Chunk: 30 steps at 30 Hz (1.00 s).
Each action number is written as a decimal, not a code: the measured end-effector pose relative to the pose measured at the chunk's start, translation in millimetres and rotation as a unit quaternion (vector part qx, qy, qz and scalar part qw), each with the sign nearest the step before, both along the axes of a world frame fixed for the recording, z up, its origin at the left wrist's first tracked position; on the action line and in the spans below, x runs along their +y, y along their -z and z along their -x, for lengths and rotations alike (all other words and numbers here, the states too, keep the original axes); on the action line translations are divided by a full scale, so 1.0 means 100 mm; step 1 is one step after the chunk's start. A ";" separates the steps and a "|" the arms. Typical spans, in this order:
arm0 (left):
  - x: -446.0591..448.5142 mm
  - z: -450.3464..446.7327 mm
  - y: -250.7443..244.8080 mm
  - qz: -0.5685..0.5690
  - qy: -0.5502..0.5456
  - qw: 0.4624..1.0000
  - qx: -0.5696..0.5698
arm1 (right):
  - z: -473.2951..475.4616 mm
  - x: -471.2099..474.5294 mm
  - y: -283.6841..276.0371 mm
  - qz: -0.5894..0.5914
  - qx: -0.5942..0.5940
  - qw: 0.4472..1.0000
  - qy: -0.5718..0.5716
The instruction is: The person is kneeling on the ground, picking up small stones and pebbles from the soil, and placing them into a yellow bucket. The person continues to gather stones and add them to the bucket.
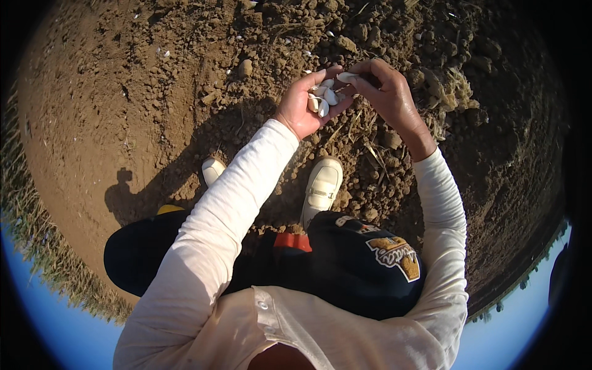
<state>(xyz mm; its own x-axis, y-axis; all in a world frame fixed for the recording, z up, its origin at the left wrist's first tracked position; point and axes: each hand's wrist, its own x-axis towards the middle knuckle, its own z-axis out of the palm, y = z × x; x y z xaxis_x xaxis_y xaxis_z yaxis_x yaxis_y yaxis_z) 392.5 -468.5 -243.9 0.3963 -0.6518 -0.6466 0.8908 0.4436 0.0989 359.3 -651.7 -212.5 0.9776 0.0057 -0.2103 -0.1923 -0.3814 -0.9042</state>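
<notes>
Several pale garlic cloves (329,96) lie heaped in the cupped palm of my left hand (303,104), above cloddy brown soil. My right hand (391,95) is close beside it on the right. Between its thumb and forefinger it pinches a single garlic clove (346,77), just over the fingertips of the left hand. The remaining fingers of the right hand curl behind and are partly hidden.
Scattered white cloves (329,33) dot the tilled soil (185,92) ahead. Dry papery husks (451,90) lie to the right of my hands. Below are my cream shoe (322,182) and dark-trousered knees. Dry grass (51,259) borders the left side.
</notes>
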 end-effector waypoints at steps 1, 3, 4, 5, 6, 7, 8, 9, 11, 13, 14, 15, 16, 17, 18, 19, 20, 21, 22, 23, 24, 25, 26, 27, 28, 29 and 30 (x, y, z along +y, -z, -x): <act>0.01 0.01 -0.01 -0.015 0.008 1.000 -0.003 | 0.00 0.00 0.01 -0.037 -0.002 0.999 0.025; 0.00 -0.01 0.00 0.003 0.031 1.000 -0.004 | -0.01 0.00 0.01 -0.035 -0.030 0.998 0.034; -0.02 -0.01 0.00 0.001 0.042 0.999 -0.009 | -0.02 -0.01 0.00 0.043 -0.047 0.998 -0.002; -0.03 0.00 0.00 0.003 0.032 0.999 -0.001 | -0.01 -0.01 -0.02 0.101 -0.065 0.993 -0.024; -0.03 0.01 0.00 0.013 0.020 1.000 0.003 | 0.00 0.01 -0.05 0.152 -0.084 0.984 -0.039; -0.03 0.00 0.01 -0.001 0.025 0.999 0.029 | 0.00 0.02 -0.07 0.201 -0.084 0.974 -0.058; -0.04 0.00 0.02 -0.013 0.028 0.998 0.053 | -0.01 0.05 -0.08 0.235 -0.101 0.964 -0.080; -0.05 0.02 0.02 -0.048 0.040 0.996 0.060 | -0.02 0.08 -0.09 0.252 -0.113 0.955 -0.106; -0.07 0.04 0.03 -0.061 0.032 0.995 0.074 | -0.02 0.12 -0.08 0.285 -0.125 0.943 -0.121; -0.08 0.04 0.04 -0.059 0.038 0.995 0.074 | -0.02 0.12 -0.03 0.300 -0.112 0.939 -0.125; -0.08 0.04 0.04 -0.044 0.038 0.995 0.076 | -0.02 0.11 0.01 0.298 -0.115 0.940 -0.117; -0.09 0.03 0.04 -0.048 0.038 0.995 0.079 | -0.02 0.08 0.06 0.290 -0.117 0.944 -0.109; -0.10 0.03 0.04 -0.046 0.042 0.995 0.072 | -0.03 0.00 0.11 0.266 -0.087 0.958 -0.069; -0.10 0.02 0.04 -0.065 0.043 0.995 0.067 | -0.03 -0.12 0.17 0.236 -0.057 0.970 -0.030; -0.11 0.03 0.05 -0.056 0.041 0.996 0.050 | -0.04 -0.28 0.22 0.190 -0.062 0.980 0.004; -0.10 0.02 0.06 -0.067 0.043 0.995 0.052 | -0.09 -0.47 0.29 0.187 -0.013 0.980 0.073; -0.08 0.03 0.08 -0.060 0.048 0.996 0.042 | -0.17 -0.70 0.38 0.162 -0.012 0.977 0.135; -0.07 0.04 0.11 -0.050 0.049 0.997 0.043 | -0.25 -0.94 0.46 0.184 0.014 0.963 0.194; -0.04 0.07 0.14 -0.057 0.052 0.996 0.052 | -0.35 -1.18 0.55 0.198 0.041 0.946 0.254; -0.01 0.12 0.17 -0.055 0.057 0.995 0.056 | -0.46 -1.40 0.63 0.219 0.030 0.936 0.275; 0.03 0.18 0.20 -0.039 0.062 0.996 0.060 | -0.56 -1.58 0.72 0.244 0.065 0.915 0.315; 0.06 0.25 0.25 -0.049 0.083 0.993 0.066 | -0.65 -1.75 0.79 0.243 0.055 0.917 0.312; 0.10 0.33 0.29 -0.053 0.100 0.991 0.071 | -0.73 -1.89 0.85 0.239 0.079 0.912 0.323; 0.14 0.45 0.33 -0.076 0.123 0.987 0.075 | -0.84 -1.99 0.93 0.254 0.083 0.908 0.322; 0.18 0.55 0.36 -0.032 0.134 0.987 0.084 | -0.92 -2.05 1.00 0.269 0.088 0.906 0.315; 0.21 0.66 0.40 -0.042 0.159 0.982 0.098 | -0.99 -2.10 1.06 0.282 0.099 0.903 0.309; 0.23 0.76 0.43 -0.057 0.189 0.974 0.108 | -1.08 -2.14 1.10 0.294 0.108 0.900 0.303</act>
